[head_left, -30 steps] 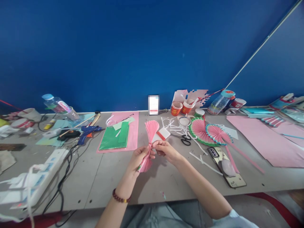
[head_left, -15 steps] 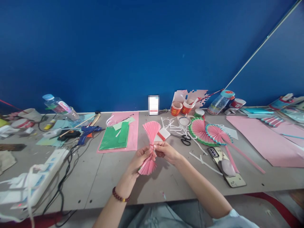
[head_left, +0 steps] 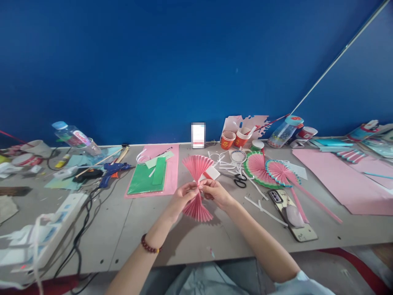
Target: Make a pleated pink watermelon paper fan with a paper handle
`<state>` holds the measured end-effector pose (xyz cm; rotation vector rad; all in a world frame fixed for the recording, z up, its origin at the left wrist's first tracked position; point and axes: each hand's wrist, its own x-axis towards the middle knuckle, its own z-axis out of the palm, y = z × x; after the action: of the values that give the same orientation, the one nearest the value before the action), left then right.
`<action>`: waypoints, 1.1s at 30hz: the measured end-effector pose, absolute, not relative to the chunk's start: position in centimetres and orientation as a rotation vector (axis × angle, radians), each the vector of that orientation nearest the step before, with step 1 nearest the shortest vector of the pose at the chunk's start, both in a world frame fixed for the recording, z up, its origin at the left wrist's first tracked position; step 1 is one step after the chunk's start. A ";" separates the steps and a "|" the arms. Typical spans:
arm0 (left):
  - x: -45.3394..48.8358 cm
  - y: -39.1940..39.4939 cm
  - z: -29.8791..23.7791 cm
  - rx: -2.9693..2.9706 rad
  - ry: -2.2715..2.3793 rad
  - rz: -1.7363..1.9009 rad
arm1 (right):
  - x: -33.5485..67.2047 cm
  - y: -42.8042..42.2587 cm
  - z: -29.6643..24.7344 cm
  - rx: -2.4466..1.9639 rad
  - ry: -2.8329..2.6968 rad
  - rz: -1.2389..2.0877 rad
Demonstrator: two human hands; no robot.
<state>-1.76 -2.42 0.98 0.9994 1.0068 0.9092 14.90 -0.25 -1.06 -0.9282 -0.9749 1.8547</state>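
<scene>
Both hands pinch a pleated pink paper fan (head_left: 198, 209) at its narrow middle, above the table. Its folds spread out at the top and bottom like a bow. My left hand (head_left: 184, 197) grips the waist from the left, with its fingers closed. From the right, my right hand (head_left: 215, 193) pinches the same spot with thumb and forefinger. Whatever binds the waist is hidden by the fingertips. Behind the fan lies a white and red box (head_left: 212, 173), partly covered. Black-handled scissors (head_left: 240, 180) rest to the right of it.
A green packet (head_left: 145, 180) lies on pink paper at left, near a blue glue gun (head_left: 114, 172). Finished pink fans (head_left: 278, 173) and a phone (head_left: 294, 217) are on the right. Paper cups (head_left: 228, 140) stand at the back. A power strip (head_left: 61, 229) sits at far left.
The paper fan's pleats have spread wider at both ends, and its lower end has swung right. My left hand has shifted slightly up the fan, to the waist.
</scene>
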 end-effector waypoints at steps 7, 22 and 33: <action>-1.6 -2.0 0.5 1.302 1.082 0.933 | 14.7 -0.1 -1.3 -1.119 -1.072 1.699; -3.0 -1.4 -1.3 1.253 1.264 1.257 | 15.2 0.3 -1.7 -1.262 -1.460 1.295; -3.8 -1.3 -0.8 1.332 1.338 1.258 | 23.3 -0.7 1.8 -2.008 -2.051 0.215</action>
<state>-3.84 -1.34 -0.76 1.3318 1.3381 1.2578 23.27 -0.70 1.81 -2.0079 -2.0510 0.2145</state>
